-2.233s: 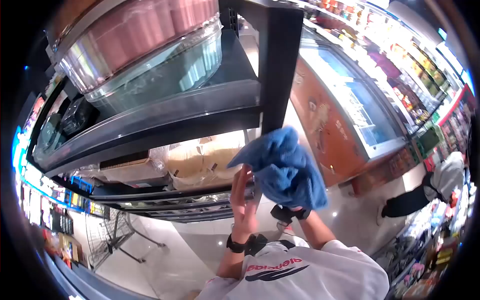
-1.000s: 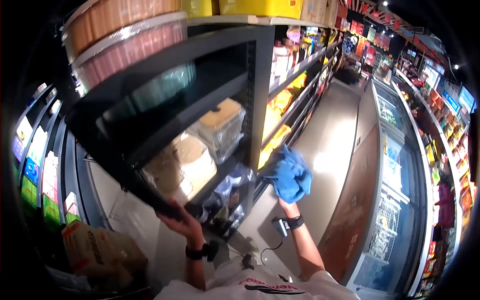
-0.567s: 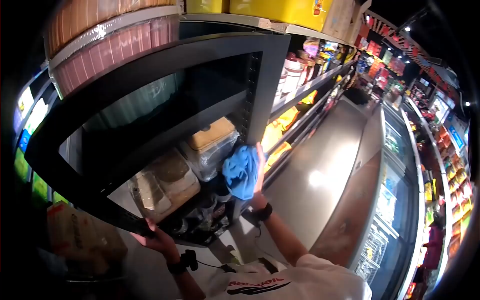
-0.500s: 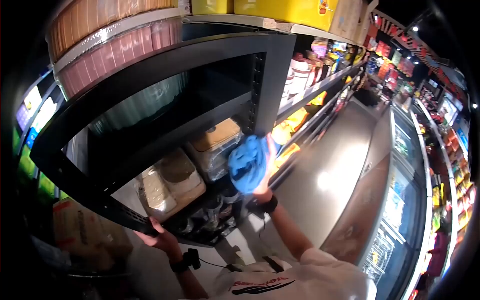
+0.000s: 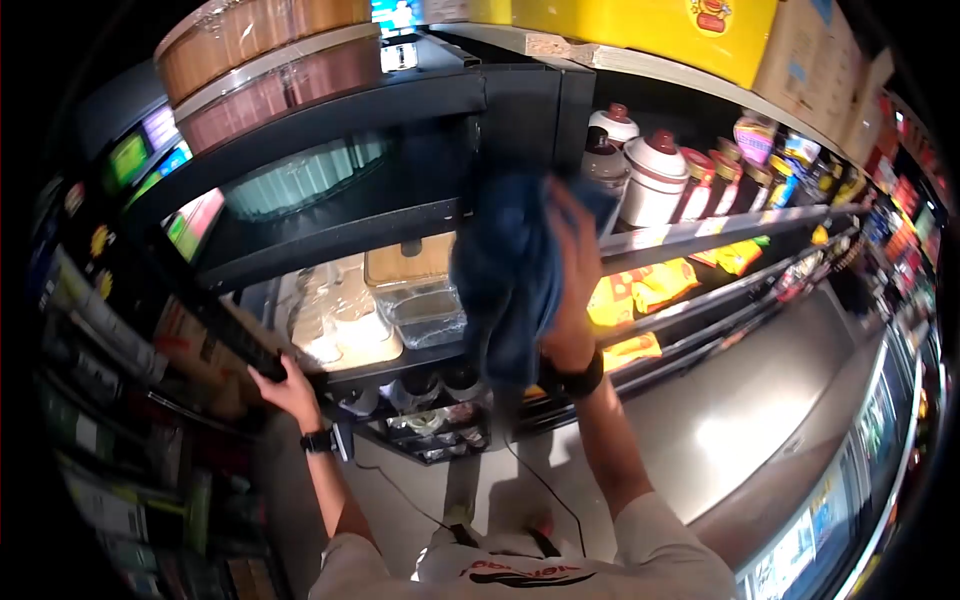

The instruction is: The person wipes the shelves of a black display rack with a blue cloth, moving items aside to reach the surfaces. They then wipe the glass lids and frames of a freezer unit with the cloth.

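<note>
My right hand (image 5: 575, 290) is closed on a dark blue cloth (image 5: 503, 265), which bunches up and hangs below the fingers. Behind it, the cloth overlaps the upright post of a black metal shelf (image 5: 560, 115). My left hand (image 5: 288, 390) grips the shelf's left upright (image 5: 225, 325) low down, its fingers bent round the edge. Between the two hands, plastic-wrapped containers stand on a shelf level, among them a clear box (image 5: 425, 318) with a wooden lid (image 5: 408, 262). A green ribbed tub (image 5: 305, 180) sits one level higher.
Brown and pink wrapped tubs (image 5: 275, 105) rest on top at the left, a yellow box (image 5: 640, 35) to the right. White jars (image 5: 657, 185) and orange packets (image 5: 660, 285) fill the adjoining shelves. Dark cables (image 5: 550, 485) hang near my body. A glass-topped freezer (image 5: 815, 530) stands at the right.
My right hand has raised the cloth up and slightly right, nearer the camera, where it looks darker. My left hand stays on the upright. The view has shifted, showing more of the right shelves.
</note>
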### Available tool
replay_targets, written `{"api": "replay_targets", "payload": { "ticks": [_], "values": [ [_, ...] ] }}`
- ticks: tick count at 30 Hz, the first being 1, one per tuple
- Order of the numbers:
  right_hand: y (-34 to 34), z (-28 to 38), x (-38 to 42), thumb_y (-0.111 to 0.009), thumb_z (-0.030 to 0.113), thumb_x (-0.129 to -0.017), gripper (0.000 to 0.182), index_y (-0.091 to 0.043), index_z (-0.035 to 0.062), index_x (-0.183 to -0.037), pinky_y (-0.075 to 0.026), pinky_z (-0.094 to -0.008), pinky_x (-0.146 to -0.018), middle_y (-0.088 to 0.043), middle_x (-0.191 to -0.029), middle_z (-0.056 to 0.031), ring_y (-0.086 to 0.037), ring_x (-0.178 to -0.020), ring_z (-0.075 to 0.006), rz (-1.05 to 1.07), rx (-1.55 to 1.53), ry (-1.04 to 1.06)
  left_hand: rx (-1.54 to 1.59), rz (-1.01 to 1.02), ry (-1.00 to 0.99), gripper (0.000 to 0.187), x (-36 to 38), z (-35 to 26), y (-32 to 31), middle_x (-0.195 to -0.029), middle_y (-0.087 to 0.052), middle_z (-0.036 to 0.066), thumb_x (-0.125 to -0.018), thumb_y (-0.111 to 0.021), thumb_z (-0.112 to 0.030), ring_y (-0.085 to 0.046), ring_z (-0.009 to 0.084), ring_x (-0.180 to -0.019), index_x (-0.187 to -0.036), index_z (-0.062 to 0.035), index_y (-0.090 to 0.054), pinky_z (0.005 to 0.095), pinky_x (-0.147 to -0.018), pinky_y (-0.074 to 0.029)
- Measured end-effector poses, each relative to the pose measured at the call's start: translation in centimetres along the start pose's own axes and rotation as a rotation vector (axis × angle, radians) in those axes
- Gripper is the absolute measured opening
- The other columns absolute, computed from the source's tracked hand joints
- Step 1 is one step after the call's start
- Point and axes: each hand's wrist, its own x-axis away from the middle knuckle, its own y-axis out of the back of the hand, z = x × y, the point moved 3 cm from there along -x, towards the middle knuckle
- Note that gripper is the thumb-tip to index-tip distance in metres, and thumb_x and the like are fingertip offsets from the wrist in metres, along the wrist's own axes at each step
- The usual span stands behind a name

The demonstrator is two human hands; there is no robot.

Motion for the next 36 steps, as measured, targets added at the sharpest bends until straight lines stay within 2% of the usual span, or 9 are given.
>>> {"api": "replay_targets", "payload": {
  "ticks": [4,8,10,15,18,22,24,29,36],
  "values": [
    [-0.4,-2.1,7.2,-0.073,0.021,-0.091,0.041,-0.066,0.0112,-0.130,-0.051,-0.0542,-0.104,-0.054,-0.151,-0.0225,-0.060,-0.129,-0.0448,0.044,0.011,-0.051,-0.310,-0.086,-0.333,0.059,-0.3,-2.6,-0.2,-0.107,-0.070,0.018,-0.093,-0.073,-0.008,-0.065,0.0226,-0.089,-0.142,0.0137,-0.048,0.0367,-0.082,-0.055],
    [-0.3,0.0,1.3,-0.079,0.017,-0.085,0.051,-0.064,0.0112,-0.134,-0.042,-0.0600,-0.112,-0.044,-0.161,-0.0203,-0.056,-0.133,-0.0454,0.045,-0.136,-0.095,-0.385,-0.079,-0.177,0.061,0.1,-4.3,-0.6,-0.103,-0.072,0.025,-0.092,-0.074,-0.011,-0.070,0.0299,-0.089,-0.140,0.0151,-0.048,0.0414,-0.083,-0.055],
    [-1.0,-0.1,-2.7,-0.080,0.013,-0.081,0.057,-0.063,0.0101,-0.135,-0.047,-0.0573,-0.110,-0.043,-0.161,-0.0191,-0.056,-0.133,-0.0468,-0.042,-0.146,0.081,-0.415,-0.088,-0.218,0.059,0.3,-5.4,-0.8,-0.099,-0.071,0.026,-0.091,-0.074,-0.011,-0.070,0.0327,-0.086,-0.138,0.0142,-0.049,0.0416,-0.081,-0.055],
    [-0.3,1.6,-7.7,-0.088,0.028,-0.075,0.077,-0.058,0.0045,-0.142,-0.052,-0.0461,-0.108,-0.048,-0.155,-0.0214,-0.059,-0.132,-0.0426,-0.130,-0.174,0.078,-0.436,-0.108,-0.268,0.057,0.1,-4.9,-0.5,-0.096,-0.072,0.027,-0.090,-0.074,-0.014,-0.071,0.0367,-0.084,-0.136,0.0131,-0.052,0.0434,-0.078,-0.055],
    [-0.9,1.0,-4.3,-0.073,0.005,-0.084,0.057,-0.061,0.0034,-0.140,-0.052,-0.0417,-0.109,-0.055,-0.148,-0.0210,-0.061,-0.130,-0.0385,-0.027,-0.139,-0.054,-0.343,-0.039,-0.220,0.051,0.5,-6.7,-0.6,-0.100,-0.071,0.029,-0.089,-0.072,-0.012,-0.071,0.0407,-0.088,-0.129,0.0119,-0.054,0.0463,-0.082,-0.055],
    [-3.0,-3.1,0.9,-0.058,0.019,-0.102,0.039,-0.065,0.0038,-0.136,-0.038,-0.0424,-0.119,-0.053,-0.155,-0.0197,-0.053,-0.141,-0.0358,-0.091,-0.381,-0.107,-0.285,-0.033,-0.247,0.050,0.1,-5.9,0.0,-0.090,-0.069,0.028,-0.086,-0.076,-0.012,-0.069,0.0487,-0.087,-0.127,0.0060,-0.054,0.0484,-0.078,-0.054],
    [-0.7,1.1,-3.6,-0.068,0.022,-0.096,0.055,-0.054,0.0027,-0.146,-0.039,-0.0450,-0.118,-0.048,-0.159,-0.0204,-0.050,-0.143,-0.0388,-0.092,-0.202,0.127,-0.317,-0.050,-0.222,0.053,0.4,-6.7,-0.1,-0.089,-0.069,0.028,-0.085,-0.078,-0.011,-0.068,0.0489,-0.085,-0.129,0.0051,-0.052,0.0491,-0.077,-0.054],
    [-0.5,2.4,-7.5,-0.060,0.018,-0.101,0.043,-0.057,0.0041,-0.141,-0.048,-0.0396,-0.109,-0.052,-0.155,-0.0199,-0.059,-0.133,-0.0378,-0.058,-0.061,0.165,-0.381,-0.095,-0.216,0.064,0.0,-4.6,-0.3,-0.093,-0.068,0.032,-0.081,-0.079,-0.011,-0.068,0.0519,-0.089,-0.134,0.0090,-0.050,0.0500,-0.079,-0.054],
    [-1.6,-0.7,6.5,-0.072,0.025,-0.095,0.051,-0.056,0.0116,-0.142,-0.045,-0.0482,-0.113,-0.047,-0.158,-0.0225,-0.053,-0.138,-0.0457,-0.010,-0.074,0.030,-0.395,-0.069,-0.164,0.067,-0.1,-3.8,-0.1,-0.092,-0.069,0.032,-0.082,-0.078,-0.011,-0.068,0.0524,-0.087,-0.138,0.0090,-0.048,0.0509,-0.079,-0.055]
  ]
}}
